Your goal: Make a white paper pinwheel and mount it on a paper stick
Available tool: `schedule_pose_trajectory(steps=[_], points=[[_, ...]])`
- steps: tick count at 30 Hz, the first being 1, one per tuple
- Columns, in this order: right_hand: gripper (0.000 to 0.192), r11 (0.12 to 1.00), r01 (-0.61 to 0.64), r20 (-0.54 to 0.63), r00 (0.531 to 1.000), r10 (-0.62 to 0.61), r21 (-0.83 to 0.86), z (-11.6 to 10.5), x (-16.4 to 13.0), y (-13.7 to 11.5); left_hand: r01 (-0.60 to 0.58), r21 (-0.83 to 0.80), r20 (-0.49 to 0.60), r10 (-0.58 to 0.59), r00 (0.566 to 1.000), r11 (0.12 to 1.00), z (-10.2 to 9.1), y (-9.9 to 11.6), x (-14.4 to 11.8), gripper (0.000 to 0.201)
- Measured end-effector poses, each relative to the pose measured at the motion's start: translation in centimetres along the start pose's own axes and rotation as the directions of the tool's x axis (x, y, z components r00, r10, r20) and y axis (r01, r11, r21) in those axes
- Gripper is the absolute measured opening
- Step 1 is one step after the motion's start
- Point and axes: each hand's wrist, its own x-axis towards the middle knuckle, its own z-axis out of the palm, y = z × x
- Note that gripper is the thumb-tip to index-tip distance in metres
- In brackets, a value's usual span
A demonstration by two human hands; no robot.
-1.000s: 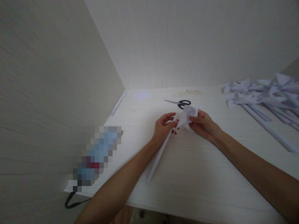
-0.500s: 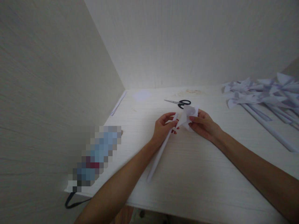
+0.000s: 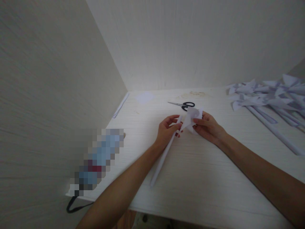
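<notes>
Between the thumb and fingers of my left hand (image 3: 168, 128) is a rolled white paper stick (image 3: 163, 156), slanting down toward the table's front edge. My right hand (image 3: 208, 128) pinches a folded white paper pinwheel (image 3: 192, 117) by its right side. The pinwheel's left tip meets the upper end of the stick, close to my left fingertips. Whether the two are joined there I cannot tell. Just behind the pinwheel lie scissors (image 3: 182, 104) with black handles, their blades pointing left.
Several white paper pinwheels on sticks (image 3: 269, 95) are piled at the right. A flat white paper sheet (image 3: 144, 98) and a folded paper strip (image 3: 121, 105) lie toward the back left. A blurred-out object (image 3: 100, 162) with a dark strap rests along the left wall.
Both hands stay almost in the same place, with the stick and the pinwheel still in them. The pinwheel has shifted very slightly.
</notes>
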Motion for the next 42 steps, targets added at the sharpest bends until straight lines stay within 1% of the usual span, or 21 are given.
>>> schedule_pose_trajectory(steps=[4, 10, 20, 26, 33, 42], points=[[0.023, 1.0, 0.003, -0.011, 1.0, -0.004, -0.013, 0.0, 0.01, -0.03, -0.019, 0.001, -0.011, 0.019, 1.0, 1.0, 0.12, -0.05, 0.02, 0.037], [0.022, 0.999, 0.019, -0.002, 1.0, -0.019, -0.038, -0.08, 0.05, 0.04, -0.005, 0.013, -0.015, 0.005, 1.0, 1.0, 0.14, -0.15, 0.02, 0.034], [0.023, 0.999, 0.024, -0.006, 1.0, -0.024, -0.042, -0.03, -0.03, 0.04, -0.034, 0.036, 0.0, 0.034, 0.999, 0.999, -0.06, -0.46, 0.06, 0.039], [0.029, 0.999, 0.023, -0.025, 0.999, -0.023, -0.025, -0.11, -0.1, 0.06, -0.028, 0.021, -0.008, 0.028, 1.0, 0.999, -0.05, -0.45, 0.07, 0.038], [0.03, 0.994, 0.031, -0.004, 0.999, -0.032, -0.103, -0.24, -0.12, 0.07, -0.019, 0.034, -0.018, 0.019, 1.0, 0.999, -0.06, -0.34, -0.05, 0.038], [0.03, 0.997, 0.014, -0.007, 1.0, -0.015, -0.071, -0.12, -0.13, 0.17, -0.019, 0.025, -0.021, 0.019, 1.0, 1.0, 0.02, -0.39, -0.11, 0.036]])
